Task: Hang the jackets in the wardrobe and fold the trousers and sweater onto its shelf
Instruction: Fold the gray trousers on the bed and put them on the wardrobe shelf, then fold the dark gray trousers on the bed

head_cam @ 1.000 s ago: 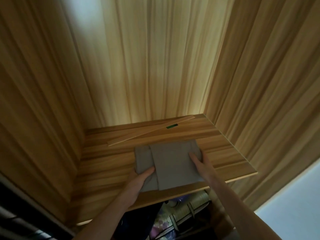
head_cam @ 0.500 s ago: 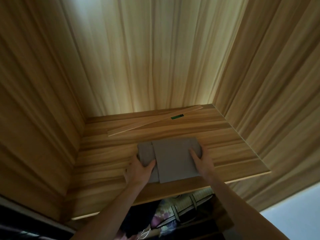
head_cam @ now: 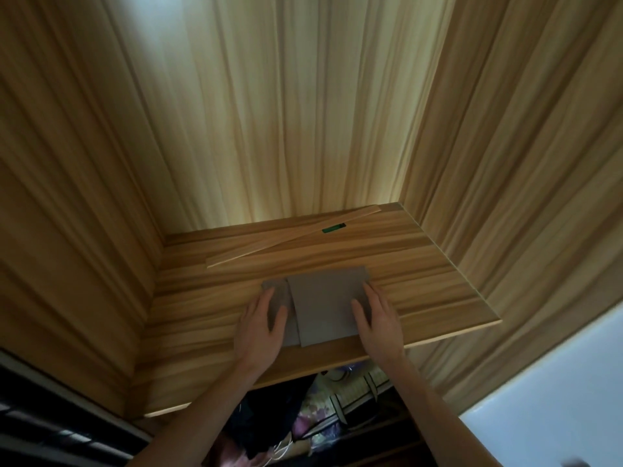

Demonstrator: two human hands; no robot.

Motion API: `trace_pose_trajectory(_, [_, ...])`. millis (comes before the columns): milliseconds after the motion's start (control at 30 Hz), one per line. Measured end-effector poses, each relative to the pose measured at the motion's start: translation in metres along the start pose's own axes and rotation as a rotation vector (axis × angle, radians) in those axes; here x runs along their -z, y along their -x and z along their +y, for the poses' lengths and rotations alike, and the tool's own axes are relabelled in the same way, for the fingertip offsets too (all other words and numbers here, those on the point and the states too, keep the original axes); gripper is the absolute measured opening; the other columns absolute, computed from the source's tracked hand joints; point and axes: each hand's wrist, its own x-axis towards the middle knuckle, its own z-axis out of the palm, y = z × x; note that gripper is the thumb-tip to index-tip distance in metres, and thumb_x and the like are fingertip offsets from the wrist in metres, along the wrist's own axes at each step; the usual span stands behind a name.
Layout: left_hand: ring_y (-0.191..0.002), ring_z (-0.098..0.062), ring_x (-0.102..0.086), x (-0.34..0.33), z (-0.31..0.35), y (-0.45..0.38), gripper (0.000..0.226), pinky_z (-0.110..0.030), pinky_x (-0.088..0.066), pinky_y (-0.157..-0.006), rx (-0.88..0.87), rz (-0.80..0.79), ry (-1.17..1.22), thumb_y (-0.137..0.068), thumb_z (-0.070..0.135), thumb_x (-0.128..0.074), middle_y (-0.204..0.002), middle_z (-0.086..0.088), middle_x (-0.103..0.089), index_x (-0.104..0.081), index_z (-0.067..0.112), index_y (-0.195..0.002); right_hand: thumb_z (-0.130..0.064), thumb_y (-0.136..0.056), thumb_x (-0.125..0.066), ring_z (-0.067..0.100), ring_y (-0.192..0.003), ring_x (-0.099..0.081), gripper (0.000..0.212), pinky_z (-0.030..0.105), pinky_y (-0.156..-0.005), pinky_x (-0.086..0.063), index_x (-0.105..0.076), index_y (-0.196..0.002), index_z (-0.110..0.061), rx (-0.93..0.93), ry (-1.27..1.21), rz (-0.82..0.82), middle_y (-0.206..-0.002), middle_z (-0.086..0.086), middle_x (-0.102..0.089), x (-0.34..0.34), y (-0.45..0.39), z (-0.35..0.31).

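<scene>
A folded grey garment [head_cam: 323, 305] lies flat on the wooden wardrobe shelf [head_cam: 428, 284], near its front edge. My left hand [head_cam: 261, 325] rests on the garment's left side with fingers straight and spread. My right hand [head_cam: 376, 320] lies flat on its right side, fingers straight. Both hands press down on the cloth from above. Whether the garment is the trousers or the sweater cannot be told.
A thin wooden strip [head_cam: 290, 239] lies diagonally at the back of the shelf, with a small green object [head_cam: 333, 228] beside it. Wooden walls close the shelf at left, back and right. Below the shelf, hanging clothes and a patterned bag [head_cam: 347, 396] show.
The garment has slid further back onto the shelf. Both hands have moved forward with it and now lie flatter on top of it.
</scene>
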Motion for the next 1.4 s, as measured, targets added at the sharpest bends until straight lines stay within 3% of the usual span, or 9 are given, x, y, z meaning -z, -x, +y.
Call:
trace_pose_trajectory(133, [-0.152, -0.017, -0.034, 0.023, 0.003, 0.021, 0.059, -0.039, -0.029, -0.125, -0.185, -0.015, -0.061, -0.108, 0.049, -0.040, -0.166, 0.001, -0.038, -0.038, 0.022, -0.160, -0.053, -0.104, -0.039, 0.024, -0.152, -0.036, 0.066, 0.048, -0.125, -0.029, -0.047, -0.155, -0.011, 0.068, -0.029, 0.031, -0.161, 0.007, -0.045, 0.018, 0.023, -0.025])
trace_pose_trajectory(300, [-0.154, -0.017, -0.032, 0.048, 0.011, 0.041, 0.059, -0.038, -0.026, -0.127, -0.301, 0.017, -0.125, -0.108, 0.048, -0.042, -0.165, 0.002, -0.039, -0.039, 0.022, -0.160, -0.046, -0.107, -0.044, 0.024, -0.153, -0.037, 0.059, 0.052, -0.122, -0.032, -0.049, -0.153, -0.010, 0.137, -0.033, 0.130, -0.160, 0.006, -0.048, 0.038, 0.055, -0.060])
trace_pose_trajectory(467, [-0.149, -0.019, -0.039, 0.074, 0.020, 0.058, 0.059, -0.046, -0.032, -0.124, -0.431, 0.036, -0.129, -0.108, 0.049, -0.040, -0.161, -0.001, -0.045, -0.041, 0.018, -0.158, -0.055, -0.108, -0.038, 0.020, -0.154, -0.035, 0.064, 0.052, -0.122, -0.032, -0.048, -0.154, -0.013, 0.138, 0.058, 0.199, -0.160, 0.001, -0.047, 0.055, 0.092, -0.088])
trace_pose_trajectory(667, [-0.150, -0.019, -0.038, 0.099, 0.021, 0.080, 0.061, -0.041, -0.029, -0.125, -0.570, 0.020, -0.108, -0.107, 0.051, -0.036, -0.160, -0.002, -0.046, -0.043, 0.017, -0.157, -0.062, -0.106, -0.030, 0.017, -0.157, -0.027, 0.071, 0.045, -0.128, -0.023, -0.044, -0.158, -0.017, 0.118, 0.240, 0.252, -0.164, -0.001, -0.041, 0.070, 0.148, -0.118])
trace_pose_trajectory(933, [-0.151, -0.019, -0.037, 0.110, 0.012, 0.124, 0.062, -0.046, -0.032, -0.124, -0.739, -0.103, 0.022, -0.107, 0.056, -0.032, -0.159, -0.002, -0.047, -0.045, 0.018, -0.154, -0.056, -0.107, -0.042, 0.019, -0.156, -0.032, 0.063, 0.045, -0.127, -0.026, -0.044, -0.158, -0.018, -0.076, 0.386, 0.451, -0.162, 0.000, -0.045, 0.064, 0.244, -0.158])
trace_pose_trajectory(1033, [-0.152, -0.020, -0.036, 0.109, 0.010, 0.148, 0.059, -0.048, -0.032, -0.124, -0.828, -0.181, 0.056, -0.106, 0.050, -0.040, -0.160, -0.003, -0.047, -0.046, 0.016, -0.154, -0.060, -0.108, -0.039, 0.016, -0.158, -0.026, 0.062, 0.037, -0.130, -0.016, -0.041, -0.158, -0.023, -0.180, 0.454, 0.485, -0.163, -0.003, -0.043, 0.064, 0.288, -0.168])
trace_pose_trajectory(1200, [-0.147, -0.022, -0.044, 0.101, 0.019, 0.203, 0.056, -0.052, -0.041, -0.116, -0.997, -0.282, 0.117, -0.105, 0.043, -0.051, -0.154, -0.004, -0.053, -0.050, 0.012, -0.152, -0.059, -0.107, -0.040, 0.012, -0.159, -0.019, 0.060, 0.040, -0.131, -0.014, -0.042, -0.158, -0.028, -0.369, 0.476, 0.564, -0.165, -0.006, -0.039, 0.073, 0.373, -0.177])
trace_pose_trajectory(1400, [-0.143, -0.026, -0.050, 0.081, 0.040, 0.286, 0.052, -0.055, -0.041, -0.115, -1.130, -0.399, 0.189, -0.103, 0.039, -0.054, -0.149, -0.007, -0.059, -0.057, 0.010, -0.146, -0.057, -0.103, -0.043, 0.020, -0.154, -0.035, 0.062, 0.047, -0.127, -0.027, -0.054, -0.151, -0.020, -0.607, 0.511, 0.737, -0.157, 0.000, -0.051, 0.085, 0.483, -0.189])
